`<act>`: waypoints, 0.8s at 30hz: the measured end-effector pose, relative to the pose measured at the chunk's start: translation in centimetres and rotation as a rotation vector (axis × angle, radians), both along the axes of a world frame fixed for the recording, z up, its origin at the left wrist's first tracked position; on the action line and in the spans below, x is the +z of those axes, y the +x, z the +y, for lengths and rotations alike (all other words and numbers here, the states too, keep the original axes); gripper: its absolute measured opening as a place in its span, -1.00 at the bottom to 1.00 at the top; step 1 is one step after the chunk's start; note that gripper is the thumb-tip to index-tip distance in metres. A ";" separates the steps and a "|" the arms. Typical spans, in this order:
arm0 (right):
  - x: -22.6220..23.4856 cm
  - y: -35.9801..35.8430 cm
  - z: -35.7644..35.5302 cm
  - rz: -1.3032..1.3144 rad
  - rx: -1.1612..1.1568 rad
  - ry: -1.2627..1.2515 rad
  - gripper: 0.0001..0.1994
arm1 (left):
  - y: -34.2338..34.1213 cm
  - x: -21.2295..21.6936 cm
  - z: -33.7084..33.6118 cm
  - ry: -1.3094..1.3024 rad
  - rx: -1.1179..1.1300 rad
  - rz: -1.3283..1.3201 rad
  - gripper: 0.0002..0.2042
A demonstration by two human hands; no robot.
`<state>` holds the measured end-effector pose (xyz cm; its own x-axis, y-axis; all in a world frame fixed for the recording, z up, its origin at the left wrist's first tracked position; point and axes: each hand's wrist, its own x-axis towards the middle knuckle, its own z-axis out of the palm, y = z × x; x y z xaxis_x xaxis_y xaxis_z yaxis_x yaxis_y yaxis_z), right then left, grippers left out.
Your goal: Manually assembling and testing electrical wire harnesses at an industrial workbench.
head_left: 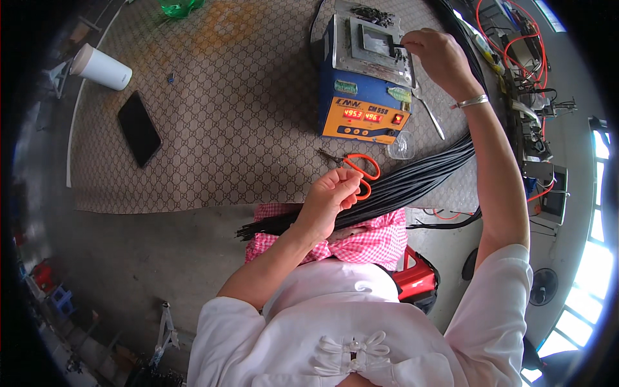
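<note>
My right hand (438, 57) reaches to the top of a blue and orange box-shaped machine (361, 97) and pinches a thin black wire end at its metal tray (377, 42). My left hand (330, 200) hovers over a thick bundle of black wires (412, 180) that runs across my lap, fingers pinched together on a wire from the bundle. Orange-handled scissors (358, 166) lie on the table just beyond my left hand.
A patterned brown mat (225, 109) covers the table. On it lie a black phone (138, 128), a white cup on its side (102, 67), a metal tool (431, 116) and a small clear cup (401, 146). Red wires and devices (522, 58) crowd the right. A pink checked cloth (367, 242) covers my lap.
</note>
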<state>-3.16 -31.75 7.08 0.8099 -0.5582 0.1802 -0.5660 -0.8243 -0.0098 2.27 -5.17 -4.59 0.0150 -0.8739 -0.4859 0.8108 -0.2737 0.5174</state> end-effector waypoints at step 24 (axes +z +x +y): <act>0.3 -1.6 0.2 -0.224 0.117 0.092 -0.82 | -0.1 0.6 0.2 -0.013 -0.023 -0.018 -0.90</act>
